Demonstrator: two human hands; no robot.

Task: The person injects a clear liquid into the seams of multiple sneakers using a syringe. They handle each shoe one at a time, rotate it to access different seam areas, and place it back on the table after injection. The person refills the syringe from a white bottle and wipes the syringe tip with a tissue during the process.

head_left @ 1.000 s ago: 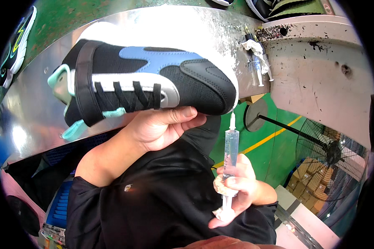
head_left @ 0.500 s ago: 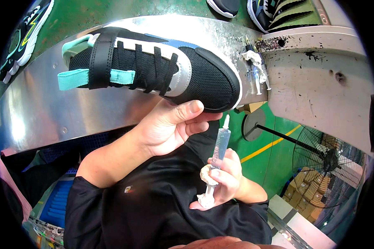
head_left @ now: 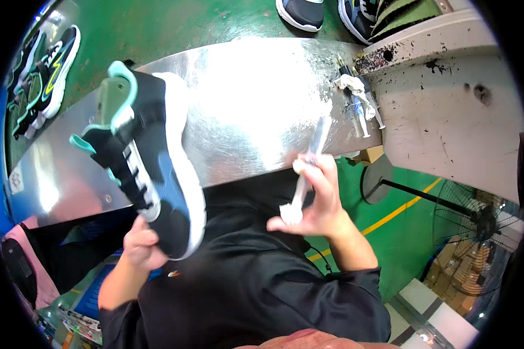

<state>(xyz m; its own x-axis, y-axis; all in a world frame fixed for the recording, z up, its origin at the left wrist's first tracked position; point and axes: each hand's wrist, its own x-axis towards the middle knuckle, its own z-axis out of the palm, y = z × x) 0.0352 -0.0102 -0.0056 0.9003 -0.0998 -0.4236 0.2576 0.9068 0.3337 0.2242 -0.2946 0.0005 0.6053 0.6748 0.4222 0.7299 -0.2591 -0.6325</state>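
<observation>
My left hand (head_left: 141, 247) grips the toe end of a black sneaker (head_left: 148, 168) with a white sole, a blue side panel and teal heel loops. The shoe stands on end, heel up, over the shiny metal bench (head_left: 244, 110). My right hand (head_left: 314, 200) holds a clear plastic syringe (head_left: 308, 168), blurred by motion, with its tip pointing up toward the bench edge. The two hands are apart, the shoe at the left and the syringe at the centre.
A spare syringe with a white rag (head_left: 358, 99) lies at the bench's right end beside a stained grey block (head_left: 448, 110). More sneakers (head_left: 43, 81) sit on the green surface at far left and at the top edge (head_left: 326, 11). A floor fan (head_left: 471, 227) stands at lower right.
The shoe has swung from lying sideways above my left hand to standing heel-up at the left. My right hand with the syringe has risen toward the bench edge.
</observation>
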